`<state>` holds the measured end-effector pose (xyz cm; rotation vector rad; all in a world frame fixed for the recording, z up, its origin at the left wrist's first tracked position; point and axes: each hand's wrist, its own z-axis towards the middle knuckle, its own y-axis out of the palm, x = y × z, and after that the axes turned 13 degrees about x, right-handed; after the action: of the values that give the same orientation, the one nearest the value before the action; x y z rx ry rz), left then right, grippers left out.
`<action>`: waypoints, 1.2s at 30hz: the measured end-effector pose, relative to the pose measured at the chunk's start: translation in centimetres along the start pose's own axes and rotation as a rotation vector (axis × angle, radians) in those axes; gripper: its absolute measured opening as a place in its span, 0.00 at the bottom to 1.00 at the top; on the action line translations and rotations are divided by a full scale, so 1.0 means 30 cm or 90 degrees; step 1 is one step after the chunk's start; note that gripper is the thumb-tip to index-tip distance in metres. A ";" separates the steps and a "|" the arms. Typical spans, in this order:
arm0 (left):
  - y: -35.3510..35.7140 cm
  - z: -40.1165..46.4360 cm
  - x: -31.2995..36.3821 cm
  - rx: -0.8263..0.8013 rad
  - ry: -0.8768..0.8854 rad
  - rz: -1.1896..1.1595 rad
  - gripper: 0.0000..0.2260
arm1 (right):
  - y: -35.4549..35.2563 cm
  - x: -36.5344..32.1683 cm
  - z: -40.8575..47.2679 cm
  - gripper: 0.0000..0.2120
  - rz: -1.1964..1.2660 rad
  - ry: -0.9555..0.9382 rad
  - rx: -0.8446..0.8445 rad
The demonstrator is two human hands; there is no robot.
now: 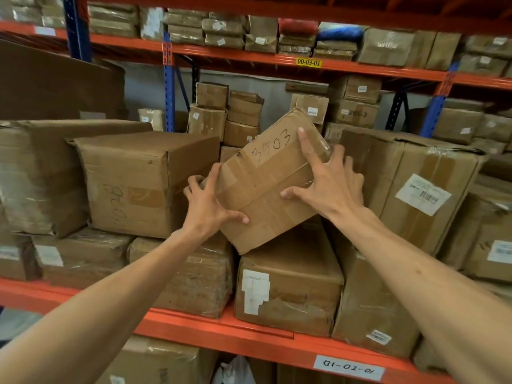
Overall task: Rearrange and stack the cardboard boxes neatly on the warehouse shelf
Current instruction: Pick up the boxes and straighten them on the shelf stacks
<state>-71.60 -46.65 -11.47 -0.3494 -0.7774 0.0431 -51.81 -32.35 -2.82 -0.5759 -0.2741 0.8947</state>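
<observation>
Head view, both bare arms reaching up to the middle level of an orange-beamed warehouse shelf (210,332). A taped cardboard box marked "3503" (270,178) is held tilted, its far end raised toward the right, its near lower corner touching the top of a long box (288,284) that stands on the shelf below it. Left hand (206,203) grips the box's left near edge, fingers (194,184) wrapped over the side, thumb pressed on the front face. Right hand (331,180) lies spread on the box's top and right side, index finger stretched along the upper face, thumb on the tape seam; fingers apart but pressing on the box. Just left of the held box sits a large box with scrawled writing (138,181), resting on plastic-wrapped boxes. To the right stands a tall box with a barcode label (415,189), close beside the right hand. Farther back, smaller boxes (227,115) are stacked in columns. A white tag reading "01-02-01" (349,367) is stuck on the near beam; a yellow tag "00-03-01" (308,62) on the upper beam
</observation>
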 end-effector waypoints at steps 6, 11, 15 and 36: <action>-0.135 0.171 0.069 -0.078 0.096 0.104 0.56 | 0.034 -0.027 -0.029 0.58 0.119 0.139 0.015; -0.115 0.045 0.070 -0.097 0.170 0.184 0.56 | 0.073 -0.011 -0.229 0.61 0.193 0.235 0.044; -0.094 -0.032 0.063 -0.117 0.236 0.220 0.53 | 0.110 -0.019 -0.399 0.62 0.207 0.315 0.050; -0.053 0.011 0.069 -0.191 0.476 0.380 0.58 | 0.075 0.121 -0.260 0.68 -0.123 -0.112 -0.087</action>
<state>-70.49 -47.71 -9.34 -0.8164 0.0856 0.3386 -47.53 -31.13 -10.53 -0.5866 -0.5444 0.7438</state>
